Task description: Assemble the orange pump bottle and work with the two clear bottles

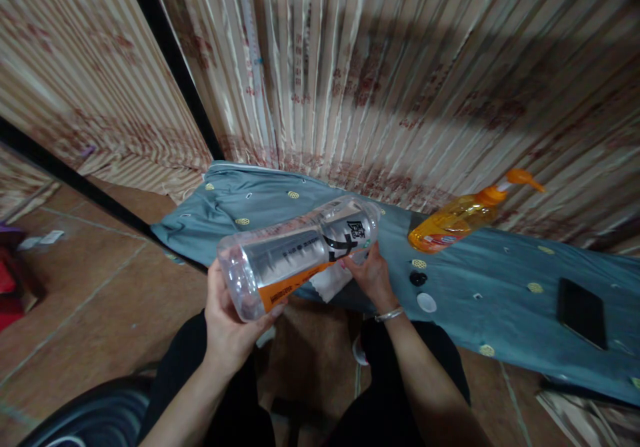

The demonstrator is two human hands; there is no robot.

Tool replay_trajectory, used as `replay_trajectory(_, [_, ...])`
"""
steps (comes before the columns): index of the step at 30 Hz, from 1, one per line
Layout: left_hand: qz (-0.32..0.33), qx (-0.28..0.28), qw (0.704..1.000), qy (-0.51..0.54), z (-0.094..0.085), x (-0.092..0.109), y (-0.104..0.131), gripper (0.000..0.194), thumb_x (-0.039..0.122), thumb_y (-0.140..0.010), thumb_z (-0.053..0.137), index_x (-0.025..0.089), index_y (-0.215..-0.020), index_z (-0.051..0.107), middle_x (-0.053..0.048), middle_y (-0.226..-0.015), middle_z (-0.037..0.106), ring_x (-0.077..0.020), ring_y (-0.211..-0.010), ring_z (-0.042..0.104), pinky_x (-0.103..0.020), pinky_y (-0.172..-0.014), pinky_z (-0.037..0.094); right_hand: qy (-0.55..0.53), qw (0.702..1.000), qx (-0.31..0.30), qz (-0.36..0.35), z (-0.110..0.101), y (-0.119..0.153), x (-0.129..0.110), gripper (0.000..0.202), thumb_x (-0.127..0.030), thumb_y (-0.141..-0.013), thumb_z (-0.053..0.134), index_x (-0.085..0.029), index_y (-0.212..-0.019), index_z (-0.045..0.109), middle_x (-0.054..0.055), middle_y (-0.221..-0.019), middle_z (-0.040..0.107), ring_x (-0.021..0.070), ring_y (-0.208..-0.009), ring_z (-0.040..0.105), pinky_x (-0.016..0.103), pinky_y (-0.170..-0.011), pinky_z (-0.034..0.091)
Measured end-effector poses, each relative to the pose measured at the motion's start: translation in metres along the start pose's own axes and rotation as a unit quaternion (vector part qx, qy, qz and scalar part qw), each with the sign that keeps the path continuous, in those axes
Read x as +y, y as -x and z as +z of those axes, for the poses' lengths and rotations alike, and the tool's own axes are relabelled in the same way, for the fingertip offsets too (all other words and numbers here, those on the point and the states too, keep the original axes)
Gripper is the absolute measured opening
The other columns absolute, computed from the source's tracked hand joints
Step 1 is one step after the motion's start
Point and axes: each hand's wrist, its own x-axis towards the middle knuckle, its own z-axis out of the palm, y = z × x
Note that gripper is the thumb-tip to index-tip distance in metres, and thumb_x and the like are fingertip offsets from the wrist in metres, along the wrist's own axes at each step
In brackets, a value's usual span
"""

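A large clear plastic bottle (300,253) with a silver and orange label lies tilted across both hands, above the front of the cloth-covered table. My left hand (230,320) is wrapped round its wider end at the left. My right hand (370,277), with a bracelet at the wrist, grips the bottle's underside near its right end. Beneath the bottle, beside my right hand, a white tissue (331,281) shows in part. Right of my right hand, a white round cap (427,302) and a small black item (418,278) rest on the cloth.
An orange pump bottle (450,223) stands on the blue-green cloth (505,267) near the curtain (320,87). At the right lies a dark flat device (581,313). Black poles (175,67) rise at the left. A black round object (95,410) is at the lower left.
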Motion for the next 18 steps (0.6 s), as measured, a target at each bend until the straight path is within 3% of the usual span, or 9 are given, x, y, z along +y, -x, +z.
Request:
replay_trajectory(8, [0.005,-0.004,1.0,0.005,0.0005,0.0005,0.0,0.104,0.037,-0.045,0.111,0.014,-0.135,0.066,-0.021,-0.131,0.075,-0.044,-0.122,0.077,-0.045,-0.089,0.071,-0.012,1.0,0.001,-0.004,0.001,-0.0001,0.0009,0.049,-0.054,-0.087,0.076,-0.023,-0.122,0.059,0.017,-0.107,0.081,0.0386,-0.101,0.081,0.059,-0.092,0.068])
replay_trajectory(18, [0.012,-0.011,1.0,0.013,-0.0005,-0.0017,-0.0008,0.101,0.039,-0.046,0.111,0.016,-0.134,0.066,-0.02,-0.133,0.074,-0.0438,-0.128,0.075,-0.047,-0.095,0.07,0.0,1.0,0.001,-0.002,-0.0004,0.0003,-0.0006,0.046,-0.049,-0.087,0.076,-0.025,-0.122,0.058,0.018,-0.11,0.082,0.0383,-0.103,0.082,0.058,-0.092,0.068])
